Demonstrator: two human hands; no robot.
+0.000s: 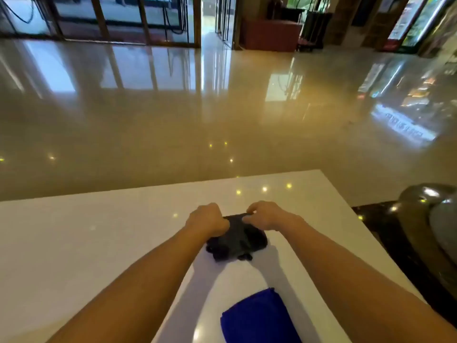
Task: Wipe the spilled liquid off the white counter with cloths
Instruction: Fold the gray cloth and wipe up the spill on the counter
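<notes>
A dark grey cloth (237,241) lies bunched on the white counter (86,243) near its far right part. My left hand (206,219) grips the cloth's far left edge. My right hand (265,215) pinches its far right edge, so the top edge is stretched between both hands. A folded blue cloth (259,318) rests on the counter close to me, between my forearms, touching neither hand. I cannot make out any spilled liquid on the glossy counter surface.
The counter's far edge and right edge drop to a shiny beige floor (197,107). A dark rounded object (430,219) stands just past the counter's right edge. Glass doors (123,18) line the far wall.
</notes>
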